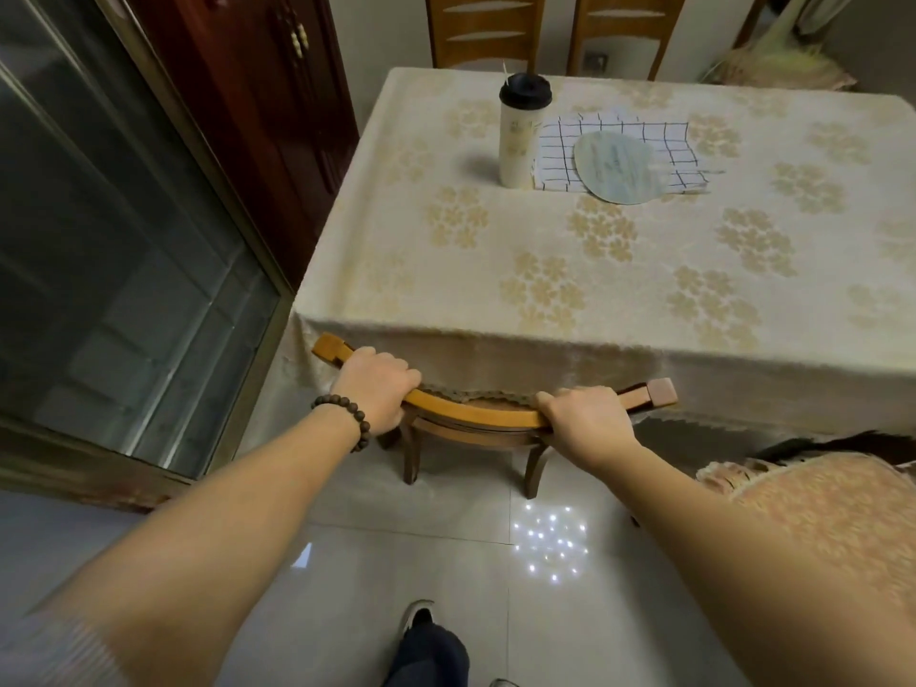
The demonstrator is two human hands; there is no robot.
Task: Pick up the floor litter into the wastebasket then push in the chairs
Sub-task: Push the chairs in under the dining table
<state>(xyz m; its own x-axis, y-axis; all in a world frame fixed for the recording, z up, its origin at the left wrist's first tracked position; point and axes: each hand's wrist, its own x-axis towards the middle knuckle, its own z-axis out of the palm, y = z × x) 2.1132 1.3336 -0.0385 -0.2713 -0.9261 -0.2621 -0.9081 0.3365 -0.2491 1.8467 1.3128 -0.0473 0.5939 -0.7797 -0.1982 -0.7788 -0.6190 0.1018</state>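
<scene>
A wooden chair (476,413) stands at the near edge of the table (595,290), its seat mostly under the hanging tablecloth. My left hand (376,389) grips the left part of the curved top rail, a bead bracelet on that wrist. My right hand (580,421) grips the right part of the same rail. Two rear legs of the chair show on the tiled floor. No litter or wastebasket is in view.
Two more wooden chairs (483,29) (624,32) stand at the table's far side. On the table are a black-lidded cup (520,136), a checked cloth (619,151) and a round fan. A glass door (99,240) is left; a cloth-covered seat (818,513) is right.
</scene>
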